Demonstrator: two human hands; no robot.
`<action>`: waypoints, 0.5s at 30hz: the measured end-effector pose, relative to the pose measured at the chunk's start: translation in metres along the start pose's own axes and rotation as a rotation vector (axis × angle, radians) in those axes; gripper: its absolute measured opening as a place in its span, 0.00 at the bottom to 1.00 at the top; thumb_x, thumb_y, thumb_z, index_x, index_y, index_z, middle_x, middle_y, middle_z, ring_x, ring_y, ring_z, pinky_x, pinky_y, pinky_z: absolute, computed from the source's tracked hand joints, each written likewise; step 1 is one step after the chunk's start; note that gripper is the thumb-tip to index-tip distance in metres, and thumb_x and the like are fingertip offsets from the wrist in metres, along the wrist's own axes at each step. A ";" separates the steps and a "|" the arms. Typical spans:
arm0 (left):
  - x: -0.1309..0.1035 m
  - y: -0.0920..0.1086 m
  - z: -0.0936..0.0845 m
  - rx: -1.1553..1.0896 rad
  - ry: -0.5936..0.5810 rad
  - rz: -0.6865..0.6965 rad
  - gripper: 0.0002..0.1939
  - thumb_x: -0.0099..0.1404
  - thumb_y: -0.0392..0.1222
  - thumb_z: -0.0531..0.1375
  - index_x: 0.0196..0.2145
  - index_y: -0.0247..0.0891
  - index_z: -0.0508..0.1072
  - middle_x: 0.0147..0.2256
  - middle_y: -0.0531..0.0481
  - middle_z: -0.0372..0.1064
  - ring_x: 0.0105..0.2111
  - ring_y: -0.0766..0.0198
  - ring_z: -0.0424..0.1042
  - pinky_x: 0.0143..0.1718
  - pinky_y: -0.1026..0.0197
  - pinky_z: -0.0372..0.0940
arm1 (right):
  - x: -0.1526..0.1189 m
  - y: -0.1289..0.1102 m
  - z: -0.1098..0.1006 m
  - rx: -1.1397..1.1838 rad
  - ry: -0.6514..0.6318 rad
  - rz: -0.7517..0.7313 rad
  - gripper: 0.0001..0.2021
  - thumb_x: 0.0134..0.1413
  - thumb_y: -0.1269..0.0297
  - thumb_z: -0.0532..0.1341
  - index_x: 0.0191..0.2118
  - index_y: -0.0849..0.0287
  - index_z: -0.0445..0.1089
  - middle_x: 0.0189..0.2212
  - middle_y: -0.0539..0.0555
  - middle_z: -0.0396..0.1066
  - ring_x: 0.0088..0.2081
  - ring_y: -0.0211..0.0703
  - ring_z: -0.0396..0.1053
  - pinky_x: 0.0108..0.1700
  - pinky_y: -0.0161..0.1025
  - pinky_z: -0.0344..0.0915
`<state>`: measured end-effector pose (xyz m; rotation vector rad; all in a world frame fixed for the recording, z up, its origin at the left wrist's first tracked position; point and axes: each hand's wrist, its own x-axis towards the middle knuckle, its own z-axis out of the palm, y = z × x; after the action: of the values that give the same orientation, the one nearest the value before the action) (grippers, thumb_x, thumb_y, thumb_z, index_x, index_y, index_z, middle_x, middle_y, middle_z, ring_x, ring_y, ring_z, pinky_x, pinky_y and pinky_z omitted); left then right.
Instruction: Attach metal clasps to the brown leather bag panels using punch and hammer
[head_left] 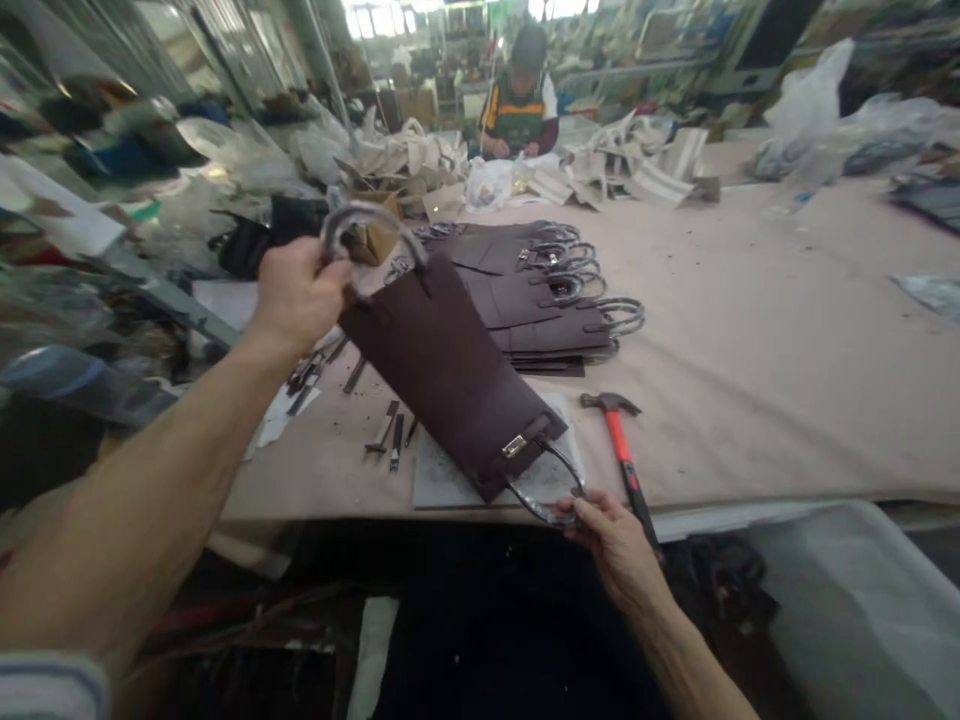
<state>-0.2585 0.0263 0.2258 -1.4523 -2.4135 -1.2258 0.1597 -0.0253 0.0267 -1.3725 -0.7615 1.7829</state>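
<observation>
A dark brown leather handbag panel (442, 370) is stretched between my two hands, tilted above the table's front edge. It has a plastic-wrapped handle at each end and a small metal clasp (514, 447) near the lower one. My left hand (304, 290) is closed round the upper handle (375, 215). The lower handle (551, 512) is pinched in the fingers of my right hand (611, 535). Beneath the panel lies a pale slab (442, 480), partly covered. A claw hammer (622, 450) with a red and black grip rests just right of the slab.
Stacked brown panels with wrapped handles (555, 330) lie behind. Small hand tools (394, 435) are left of the slab. Pale strips (637, 165) and plastic bags (810, 100) are heaped farther back. A person (521, 100) works across the table (750, 400). A pale bin (847, 600) stands lower right.
</observation>
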 end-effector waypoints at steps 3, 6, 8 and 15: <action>0.036 0.052 0.055 0.136 -0.062 0.125 0.16 0.72 0.46 0.55 0.47 0.31 0.74 0.46 0.41 0.76 0.50 0.55 0.74 0.57 0.50 0.66 | -0.017 0.030 0.020 -0.017 -0.042 0.057 0.28 0.31 0.48 0.78 0.36 0.58 0.71 0.34 0.55 0.79 0.36 0.45 0.75 0.31 0.36 0.71; 0.006 0.058 0.113 0.240 -0.260 0.167 0.19 0.72 0.45 0.58 0.55 0.31 0.72 0.52 0.36 0.74 0.54 0.53 0.72 0.60 0.51 0.64 | -0.020 0.051 0.044 0.020 -0.063 0.105 0.28 0.30 0.48 0.78 0.35 0.59 0.71 0.33 0.55 0.79 0.36 0.45 0.74 0.31 0.37 0.71; -0.038 0.039 0.142 0.239 -0.367 0.202 0.18 0.70 0.42 0.60 0.54 0.31 0.73 0.52 0.37 0.74 0.54 0.53 0.72 0.59 0.53 0.64 | -0.018 0.057 0.054 0.035 -0.061 0.125 0.27 0.30 0.49 0.77 0.35 0.59 0.71 0.33 0.55 0.78 0.35 0.45 0.75 0.32 0.37 0.71; -0.186 -0.039 0.162 0.136 -0.563 0.270 0.15 0.72 0.42 0.57 0.54 0.37 0.72 0.60 0.39 0.65 0.61 0.51 0.65 0.65 0.51 0.61 | -0.013 0.053 0.036 -0.040 -0.066 0.147 0.24 0.35 0.53 0.75 0.37 0.61 0.73 0.28 0.54 0.78 0.31 0.44 0.74 0.31 0.37 0.71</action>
<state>-0.1343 -0.0085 0.0122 -2.2196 -2.4150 -0.6408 0.1161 -0.0656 -0.0002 -1.4342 -0.7507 1.9446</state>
